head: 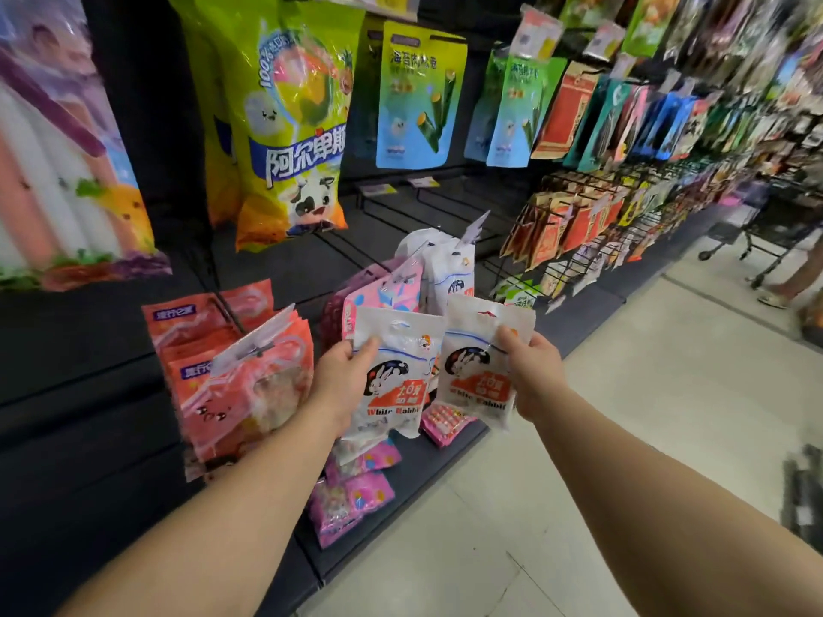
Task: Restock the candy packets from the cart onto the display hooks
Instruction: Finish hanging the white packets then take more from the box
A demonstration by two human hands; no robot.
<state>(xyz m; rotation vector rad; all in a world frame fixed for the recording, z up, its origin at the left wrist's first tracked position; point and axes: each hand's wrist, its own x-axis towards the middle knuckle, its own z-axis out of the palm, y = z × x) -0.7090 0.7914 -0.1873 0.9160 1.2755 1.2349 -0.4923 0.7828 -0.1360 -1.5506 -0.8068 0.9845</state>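
Lining a pale tiled floor (645,416), black display shelving (111,394) holds snacks.

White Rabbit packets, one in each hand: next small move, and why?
Probably lift the right packet up and forward to the hook holding the white packets behind it, and thread its top hole on. The right hand pinches it near the top, hole free above the fingers, closest to that row. The left hand can hold its packet meanwhile.
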